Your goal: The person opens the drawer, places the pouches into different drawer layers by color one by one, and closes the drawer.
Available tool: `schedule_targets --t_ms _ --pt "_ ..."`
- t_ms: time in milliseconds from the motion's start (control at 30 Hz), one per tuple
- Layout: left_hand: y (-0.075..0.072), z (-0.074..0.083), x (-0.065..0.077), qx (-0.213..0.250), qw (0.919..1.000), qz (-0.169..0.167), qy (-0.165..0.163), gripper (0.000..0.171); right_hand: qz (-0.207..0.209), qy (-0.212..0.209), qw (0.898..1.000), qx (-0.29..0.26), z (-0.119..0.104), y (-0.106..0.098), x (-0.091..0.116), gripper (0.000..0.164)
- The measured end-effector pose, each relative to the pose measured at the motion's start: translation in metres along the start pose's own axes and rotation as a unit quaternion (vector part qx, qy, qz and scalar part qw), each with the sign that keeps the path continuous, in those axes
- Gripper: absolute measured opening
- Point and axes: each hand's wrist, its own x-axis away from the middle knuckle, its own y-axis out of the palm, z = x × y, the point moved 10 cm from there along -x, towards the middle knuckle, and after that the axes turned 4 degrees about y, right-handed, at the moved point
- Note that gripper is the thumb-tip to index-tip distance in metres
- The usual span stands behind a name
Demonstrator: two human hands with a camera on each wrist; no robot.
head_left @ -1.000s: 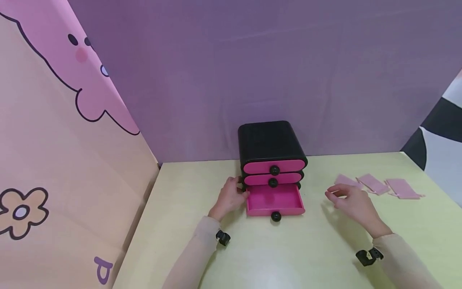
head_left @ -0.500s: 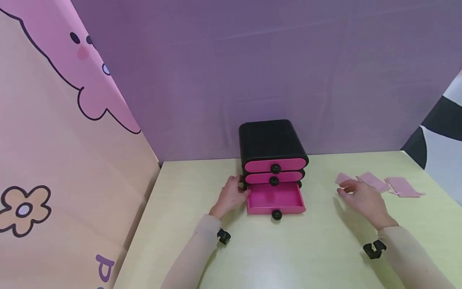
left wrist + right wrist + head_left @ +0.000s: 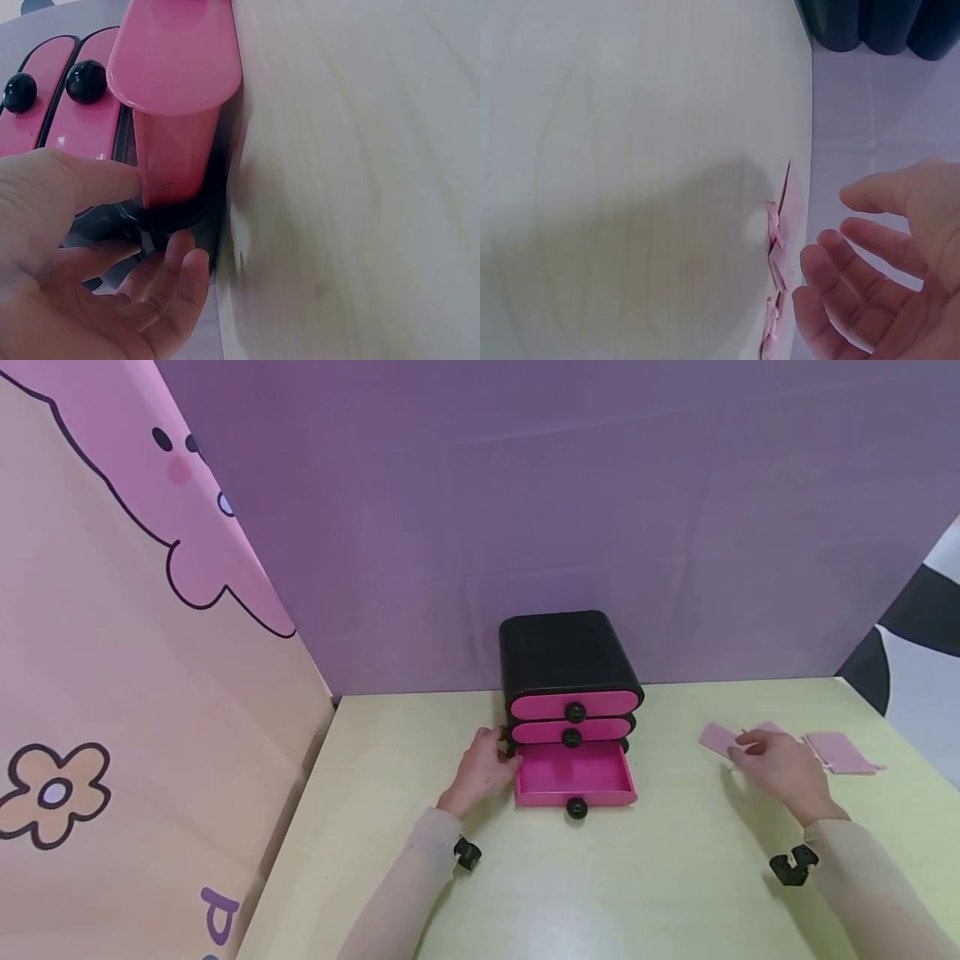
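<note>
A black drawer cabinet (image 3: 566, 652) with pink drawers stands at the back middle of the table. Its bottom drawer (image 3: 615, 798) is pulled out, with its tray bare. My left hand (image 3: 480, 772) rests at the cabinet's left side. In the left wrist view its thumb (image 3: 109, 181) touches the side of the pulled-out drawer, the other fingers loosely bent beside the black casing. My right hand (image 3: 783, 772) hovers with relaxed fingers over the pink drawstring pouches. It partly hides the middle pouch (image 3: 771, 727); the left pouch (image 3: 716, 737) and right pouch (image 3: 836, 752) lie flat.
Two upper drawers with black round knobs (image 3: 575, 712) are closed. Behind the pale wooden table (image 3: 600, 893) hangs a purple cloth (image 3: 585, 510). A printed cartoon panel (image 3: 150, 693) stands along the left side.
My right hand has moved right, from left of the pouches to over the middle one. The left hand stays at the cabinet, and the drawer has not moved.
</note>
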Motion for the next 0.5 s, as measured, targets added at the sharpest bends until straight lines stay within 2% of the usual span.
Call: schedule_targets --t_ms 500 --pt "0.002 -0.004 -0.002 0.001 1.0 0.001 0.004 0.06 -0.035 0.02 0.999 -0.009 0.017 0.013 -0.019 0.051"
